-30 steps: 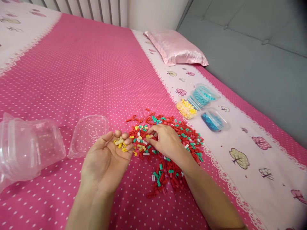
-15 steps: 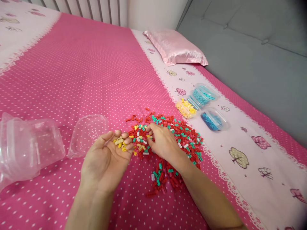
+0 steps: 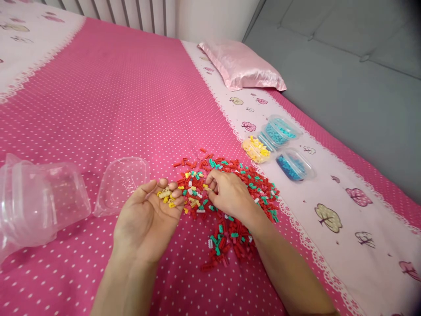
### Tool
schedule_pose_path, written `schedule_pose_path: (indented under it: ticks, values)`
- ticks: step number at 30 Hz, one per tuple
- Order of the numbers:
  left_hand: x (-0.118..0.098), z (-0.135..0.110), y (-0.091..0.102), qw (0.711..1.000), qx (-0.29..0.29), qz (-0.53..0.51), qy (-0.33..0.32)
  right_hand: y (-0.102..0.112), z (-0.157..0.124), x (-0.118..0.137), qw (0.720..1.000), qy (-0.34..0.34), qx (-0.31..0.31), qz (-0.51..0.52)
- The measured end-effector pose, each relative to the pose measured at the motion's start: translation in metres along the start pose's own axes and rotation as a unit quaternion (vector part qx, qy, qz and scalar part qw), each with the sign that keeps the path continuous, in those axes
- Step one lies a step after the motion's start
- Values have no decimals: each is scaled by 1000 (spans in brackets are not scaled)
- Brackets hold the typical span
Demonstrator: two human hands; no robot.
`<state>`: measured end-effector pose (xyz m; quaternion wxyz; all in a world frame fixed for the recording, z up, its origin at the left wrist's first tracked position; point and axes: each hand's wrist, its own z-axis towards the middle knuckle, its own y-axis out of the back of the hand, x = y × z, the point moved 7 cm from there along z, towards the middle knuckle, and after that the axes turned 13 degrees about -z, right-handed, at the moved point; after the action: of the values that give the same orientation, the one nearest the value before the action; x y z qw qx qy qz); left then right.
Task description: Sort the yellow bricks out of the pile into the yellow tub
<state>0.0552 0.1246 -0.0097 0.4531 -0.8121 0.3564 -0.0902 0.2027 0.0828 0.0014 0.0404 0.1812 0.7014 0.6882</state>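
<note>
My left hand (image 3: 146, 215) is turned palm up and cupped, with several small yellow and cream building bricks (image 3: 167, 197) resting on its fingers. To its right, my right hand (image 3: 228, 191) reaches over a loose heap of red, green, white and yellow bricks (image 3: 237, 237). Thumb and fingertips are pinched on a small yellow brick (image 3: 206, 187), partly covered by the fingers. A few more yellow and cream bricks (image 3: 194, 202) lie in the heap between both hands.
Right of the heap stand clear plastic tubs: one with yellow bricks (image 3: 255, 150), one with dark blue bricks (image 3: 292, 166), and others with lighter blue bricks (image 3: 279, 130). Stacked clear tubs (image 3: 42, 197) and a clear lid (image 3: 120, 186) lie left. A pink pillow (image 3: 243, 66) lies farther back.
My right hand has drawn slightly to the right, and its fingertips now show more clearly at a yellow brick. My left hand stays nearly in place with its bricks.
</note>
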Motion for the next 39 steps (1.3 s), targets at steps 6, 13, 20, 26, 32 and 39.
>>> schedule_pose_path:
  ticks: [6,13,20,26,32,39]
  values:
    - [1,0,1,1000,-5,9,6,23,-2,-3,995,14,-55,84]
    - [15,-3,-3,999,-6,23,39,82,-34,17,944,60,-257,200]
    - [32,-6,-8,995,20,39,92,87,-48,36,936,96,-269,206]
    - [22,-5,-7,997,18,33,72,70,-32,21,958,27,-226,172]
    - [6,-2,-1,1000,3,12,13,15,-8,9,999,-8,-6,-37]
    - [6,-2,-1,1000,1,16,18,-5,0,10,996,-20,21,-84]
